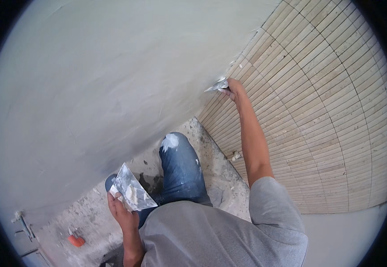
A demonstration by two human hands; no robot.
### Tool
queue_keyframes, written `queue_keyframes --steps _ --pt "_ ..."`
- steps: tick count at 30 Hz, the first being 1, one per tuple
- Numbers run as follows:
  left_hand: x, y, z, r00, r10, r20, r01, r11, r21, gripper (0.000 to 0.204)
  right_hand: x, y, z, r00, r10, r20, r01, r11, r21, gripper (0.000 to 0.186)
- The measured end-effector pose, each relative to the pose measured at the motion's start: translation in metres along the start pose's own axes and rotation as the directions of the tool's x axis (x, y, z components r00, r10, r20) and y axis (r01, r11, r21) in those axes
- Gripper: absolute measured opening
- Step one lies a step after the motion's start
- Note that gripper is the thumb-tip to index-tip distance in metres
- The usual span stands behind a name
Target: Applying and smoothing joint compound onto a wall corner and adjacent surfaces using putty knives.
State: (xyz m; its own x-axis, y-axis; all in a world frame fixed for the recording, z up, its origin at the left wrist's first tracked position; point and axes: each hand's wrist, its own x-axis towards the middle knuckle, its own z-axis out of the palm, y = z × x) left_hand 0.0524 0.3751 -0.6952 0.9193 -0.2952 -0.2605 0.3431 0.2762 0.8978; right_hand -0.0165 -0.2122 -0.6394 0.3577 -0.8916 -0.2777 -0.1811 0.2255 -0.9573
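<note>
Left hand (121, 212) and right hand (234, 90) are each clamped on a tool. A smooth grey wall (91, 80) meets a beige tiled wall (318, 111); left of the denim-clad knee (179, 153), the left hand grips a broad, white-smeared blade (132, 189); at the walls' joint, the right hand holds a smaller scraper (219, 84).

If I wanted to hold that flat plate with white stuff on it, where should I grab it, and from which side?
Probably by its lower-left edge, coming from the lower left, where the person's left hand grips it now. The plate is thin and flat, with white paste across its middle, so an edge hold should avoid most of the mess.
</note>
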Motion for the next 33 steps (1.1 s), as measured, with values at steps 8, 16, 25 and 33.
queue_keyframes --steps 8,16,25,33 --pt "0.003 0.001 -0.013 0.995 -0.024 0.097 0.035 0.992 -0.122 0.032 0.003 0.0 -0.003 0.997 0.079 0.0 -0.079 0.997 -0.015 0.025" --pt "0.006 0.002 -0.014 0.784 0.51 0.354 -0.591 0.437 0.678 0.023 0.01 -0.034 0.007 0.995 0.059 0.079 -0.055 0.997 -0.06 0.024" --pt "0.006 -0.014 -0.036 0.916 0.305 0.26 -0.399 0.639 0.658 0.051 -0.016 0.025 -0.029 0.997 0.06 0.039 -0.06 0.998 -0.004 0.027" --pt "0.003 0.017 -0.004 0.996 0.033 0.084 -0.028 0.998 -0.054 0.021 0.016 0.026 -0.02 0.99 0.078 0.118 -0.077 0.997 -0.011 0.027"
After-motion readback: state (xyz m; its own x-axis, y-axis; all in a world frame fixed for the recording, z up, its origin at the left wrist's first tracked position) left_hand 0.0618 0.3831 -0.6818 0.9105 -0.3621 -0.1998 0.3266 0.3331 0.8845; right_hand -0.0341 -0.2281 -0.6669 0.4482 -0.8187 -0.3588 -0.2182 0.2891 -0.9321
